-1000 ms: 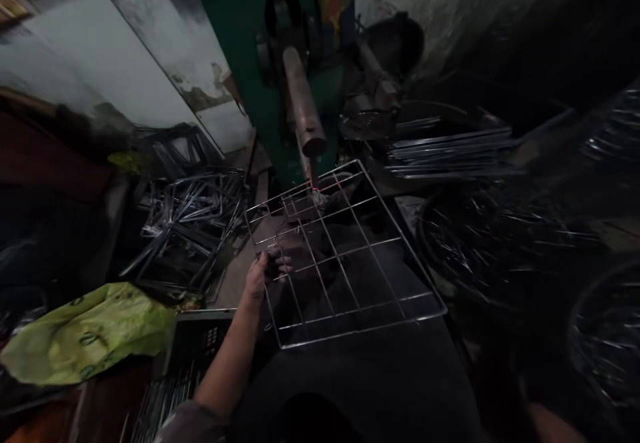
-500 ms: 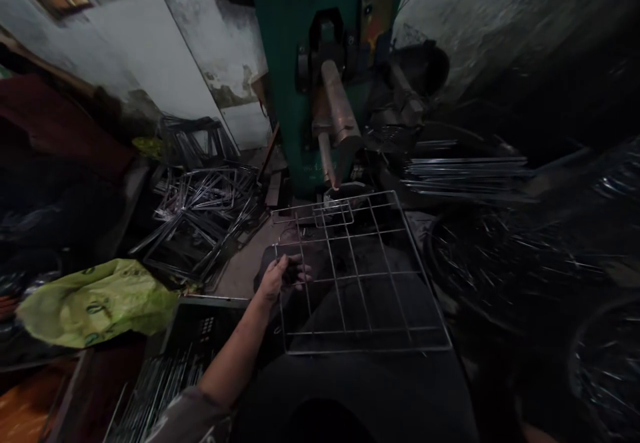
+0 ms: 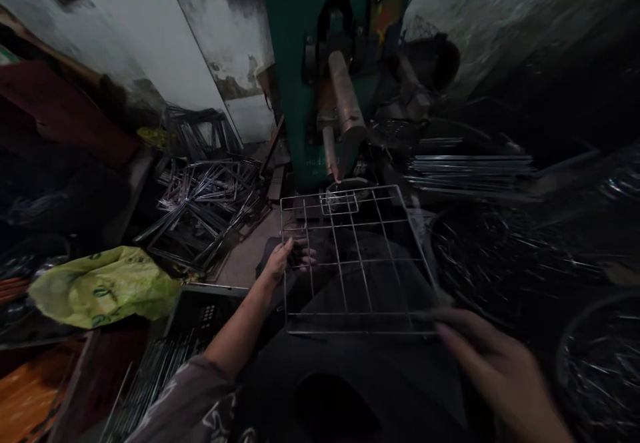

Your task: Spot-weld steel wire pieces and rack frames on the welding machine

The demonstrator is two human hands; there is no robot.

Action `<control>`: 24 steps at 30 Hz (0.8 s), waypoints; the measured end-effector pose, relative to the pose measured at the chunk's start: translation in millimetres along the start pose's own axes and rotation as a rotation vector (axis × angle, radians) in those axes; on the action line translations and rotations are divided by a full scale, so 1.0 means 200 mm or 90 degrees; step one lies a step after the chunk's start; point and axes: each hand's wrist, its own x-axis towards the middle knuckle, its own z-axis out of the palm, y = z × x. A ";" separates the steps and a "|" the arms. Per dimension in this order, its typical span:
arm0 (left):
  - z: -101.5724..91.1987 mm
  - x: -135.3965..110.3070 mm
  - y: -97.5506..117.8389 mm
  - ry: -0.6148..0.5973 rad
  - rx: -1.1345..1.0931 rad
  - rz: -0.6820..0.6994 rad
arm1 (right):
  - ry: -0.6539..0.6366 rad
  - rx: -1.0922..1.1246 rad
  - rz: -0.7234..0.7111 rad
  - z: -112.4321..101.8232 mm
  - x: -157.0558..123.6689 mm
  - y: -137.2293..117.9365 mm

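A tall green machine stands ahead of the person, its arms projecting forward, probably so that work can be brought up to them from the seat. On the floor to its left, a pile of wire frames lies loosely tangled, seemingly where frames can be within reach yet out of the way. The wire grid is over the person's lap, its far edge just below the tip of the lower arm; whether they touch cannot be told. A yellow-green bag lies to the left. Of the hands, the left hand pinches the grid's left side wire, thumb above and fingers underneath, likely to steady it while leaving the far edge unobstructed. The right hand is at the near right corner, too blurred to tell its grip. A small wire rectangle overlaps the grid's far edge.
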 end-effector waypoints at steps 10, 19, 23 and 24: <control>-0.07 0.01 0.03 -0.005 -0.004 0.021 | -0.422 -0.280 -0.168 0.36 0.28 -0.12; -0.07 0.03 0.04 -0.029 0.010 0.016 | -0.367 -0.437 -0.311 0.38 0.30 -0.09; -0.07 0.03 0.03 -0.054 0.009 0.015 | -0.333 -0.434 -0.366 0.40 0.29 -0.06; -0.07 0.03 0.02 -0.059 0.009 0.016 | -0.334 -0.428 -0.373 0.40 0.28 -0.05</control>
